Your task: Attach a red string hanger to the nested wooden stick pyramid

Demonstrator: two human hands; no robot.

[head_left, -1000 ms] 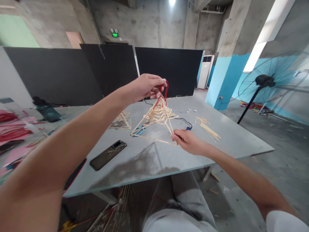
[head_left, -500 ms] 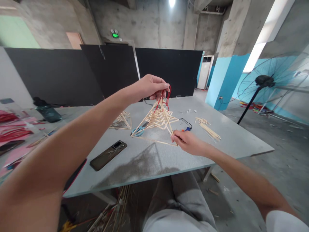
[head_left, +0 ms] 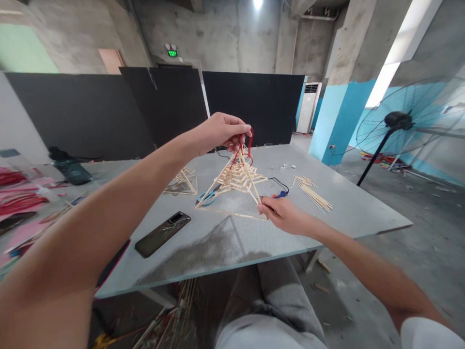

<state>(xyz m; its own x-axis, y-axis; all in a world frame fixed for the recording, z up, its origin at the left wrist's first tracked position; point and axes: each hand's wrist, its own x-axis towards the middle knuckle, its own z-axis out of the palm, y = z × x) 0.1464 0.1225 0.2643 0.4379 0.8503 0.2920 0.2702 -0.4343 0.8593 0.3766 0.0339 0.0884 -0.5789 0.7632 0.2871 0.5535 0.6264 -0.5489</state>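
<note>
A pyramid-shaped frame of thin wooden sticks (head_left: 238,180), with zigzag layers inside, is in front of me over the table. My left hand (head_left: 232,132) is closed at its top, pinching a red cord (head_left: 251,140) that loops down around the apex. My right hand (head_left: 281,213) is closed on the near right corner of the stick frame, thumb and fingers around the stick. Blue-handled scissors (head_left: 207,198) lie behind the frame's left corner. A second stick frame (head_left: 183,180) stands to the left, partly hidden by my left forearm.
A phone (head_left: 162,234) lies near the table's front edge. Loose sticks (head_left: 314,194) are spread on the right, beside a blue tool with a black cord (head_left: 281,194). A dark bottle (head_left: 70,166) lies at left, near red bundles (head_left: 22,203). A fan (head_left: 395,121) stands right.
My left hand and the top of the stick frame have shifted very slightly left, and the red loop hangs a little differently. The right hand keeps its hold on the corner.
</note>
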